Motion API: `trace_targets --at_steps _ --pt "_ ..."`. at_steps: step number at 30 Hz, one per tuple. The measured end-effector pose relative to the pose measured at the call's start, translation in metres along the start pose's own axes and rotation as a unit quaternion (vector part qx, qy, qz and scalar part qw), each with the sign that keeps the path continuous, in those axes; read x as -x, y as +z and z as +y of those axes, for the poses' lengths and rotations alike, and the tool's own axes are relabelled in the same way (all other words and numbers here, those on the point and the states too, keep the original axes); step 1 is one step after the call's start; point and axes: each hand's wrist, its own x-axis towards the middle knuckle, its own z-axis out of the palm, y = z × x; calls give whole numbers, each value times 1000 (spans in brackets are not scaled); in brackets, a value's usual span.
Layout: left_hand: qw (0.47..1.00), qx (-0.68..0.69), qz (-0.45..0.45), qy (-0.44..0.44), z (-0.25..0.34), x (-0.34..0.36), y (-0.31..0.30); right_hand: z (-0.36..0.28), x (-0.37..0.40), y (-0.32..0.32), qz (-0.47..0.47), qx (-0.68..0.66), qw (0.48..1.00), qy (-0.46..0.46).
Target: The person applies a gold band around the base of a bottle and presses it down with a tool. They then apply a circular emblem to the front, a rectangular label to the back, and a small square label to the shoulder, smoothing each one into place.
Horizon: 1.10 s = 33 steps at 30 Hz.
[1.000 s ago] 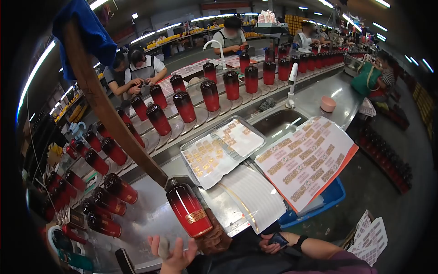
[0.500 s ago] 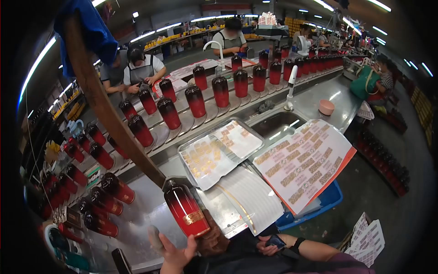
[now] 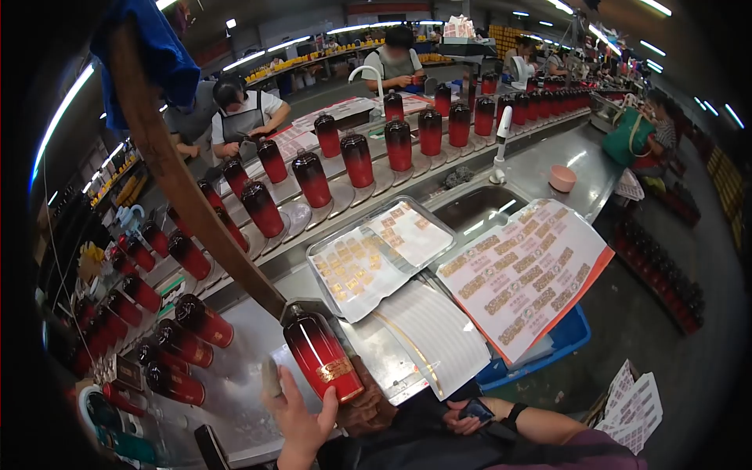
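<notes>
A red bottle with a black top and a gold label (image 3: 319, 356) leans on a brown support (image 3: 366, 407) at the table's front edge. My left hand (image 3: 301, 415) is at its lower left, fingers spread, one fingertip against the bottle beside the label. A greyish-beige cover sits on another finger. Near my body, to the right, my right hand (image 3: 468, 417) has its fingers closed round a small dark object (image 3: 475, 410). A tray (image 3: 448, 244) with gold label pieces on white sheets lies beyond the bottle, and a printed label sheet (image 3: 521, 274) is to its right.
A wooden post (image 3: 176, 176) rises left of the bottle. Behind the tray, red-black bottles (image 3: 312, 178) line a conveyor. More bottles (image 3: 184, 341) stand at the left. A sink (image 3: 478, 211), a white tap (image 3: 501, 145) and a pink bowl (image 3: 562, 178) are further right. Co-workers sit beyond the conveyor.
My left hand has moved up slightly, and a fingertip now touches the bottle. The conveyor bottles have shifted to the left. My right hand has hardly moved.
</notes>
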Motion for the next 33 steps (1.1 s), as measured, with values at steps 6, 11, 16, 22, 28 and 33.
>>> trace_targets --at_steps 6,11,16,22,28,33 --pt "958 275 -7 79 28 -62 -2 -1 -1 0 -6 -20 1000 17" --pt "920 334 48 199 49 -103 -23 -1 -3 -2 -17 -8 1000 4" --pt "932 246 204 168 75 -118 -54 3 4 -2 -8 -9 1000 -7" --pt "957 179 182 137 60 -135 -22 -2 6 -5 -28 -7 1000 7" --pt "988 62 83 118 50 -185 29 -4 8 6 25 -10 1000 2" --pt "988 76 71 116 50 -191 43 -2 11 7 44 3 999 2"
